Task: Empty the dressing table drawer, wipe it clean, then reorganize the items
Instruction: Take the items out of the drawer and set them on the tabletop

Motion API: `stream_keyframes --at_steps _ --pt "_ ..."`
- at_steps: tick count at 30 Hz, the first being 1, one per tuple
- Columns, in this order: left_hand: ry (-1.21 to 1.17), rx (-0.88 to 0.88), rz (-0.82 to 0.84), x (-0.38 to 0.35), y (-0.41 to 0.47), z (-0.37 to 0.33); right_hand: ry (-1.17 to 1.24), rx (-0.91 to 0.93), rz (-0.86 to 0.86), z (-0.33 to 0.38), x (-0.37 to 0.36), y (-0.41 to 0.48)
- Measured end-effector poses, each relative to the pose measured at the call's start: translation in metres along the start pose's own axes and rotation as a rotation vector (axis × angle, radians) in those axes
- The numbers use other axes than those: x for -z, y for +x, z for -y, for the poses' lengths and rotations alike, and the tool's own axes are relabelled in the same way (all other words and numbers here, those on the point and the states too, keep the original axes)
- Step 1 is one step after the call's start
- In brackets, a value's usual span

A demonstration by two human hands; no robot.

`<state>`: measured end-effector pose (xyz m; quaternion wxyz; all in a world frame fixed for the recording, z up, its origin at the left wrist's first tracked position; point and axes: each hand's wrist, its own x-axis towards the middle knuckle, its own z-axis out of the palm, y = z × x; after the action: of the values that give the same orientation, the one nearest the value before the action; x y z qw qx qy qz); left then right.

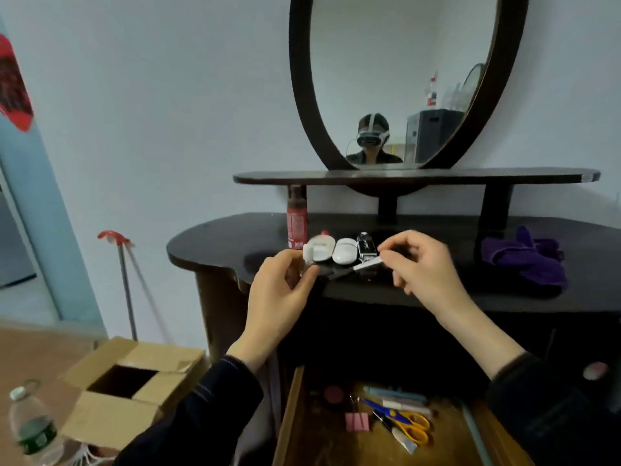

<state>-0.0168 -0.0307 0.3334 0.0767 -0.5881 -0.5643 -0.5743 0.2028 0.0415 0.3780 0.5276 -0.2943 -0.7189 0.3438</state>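
The wooden drawer [289, 418] stands pulled out at the bottom, holding yellow-and-blue scissors [408, 423], pink binder clips [357, 422], several pens [396, 396] and a round pink compact [333, 394]. Above the dark dressing table [403, 294], my left hand [280, 290] pinches a dark flat item [336, 272] and my right hand [423, 260] pinches a small white tube [368, 264]. Just behind them on the tabletop lie two white cases [331, 252] and a clear bottle with a black cap [365, 245].
A purple cloth [524, 258] lies on the tabletop at right. A red spray bottle [297, 223] stands at the back left under the shelf [416, 176] and oval mirror. On the floor at left are an open cardboard box [117, 388], a water bottle [32, 428] and a mop handle [126, 287].
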Motion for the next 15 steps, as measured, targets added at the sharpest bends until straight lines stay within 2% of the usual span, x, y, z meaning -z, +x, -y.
stream_keyframes --at_steps 3,5,7,11,15 --pt "0.098 0.119 0.074 -0.004 0.028 0.023 -0.059 -0.199 0.094 -0.027 -0.009 0.026" --pt "0.262 0.143 0.129 -0.007 0.038 0.036 -0.103 -0.235 0.128 -0.038 -0.010 0.035" --pt "0.367 0.157 0.132 -0.009 0.047 0.044 -0.222 -0.216 0.140 -0.040 -0.015 0.041" --pt "0.477 0.159 0.130 -0.017 0.052 0.047 -0.617 -0.162 0.146 -0.039 -0.023 0.040" --pt "0.503 0.138 0.106 -0.019 0.043 0.045 -0.716 -0.094 0.076 -0.044 -0.022 0.032"
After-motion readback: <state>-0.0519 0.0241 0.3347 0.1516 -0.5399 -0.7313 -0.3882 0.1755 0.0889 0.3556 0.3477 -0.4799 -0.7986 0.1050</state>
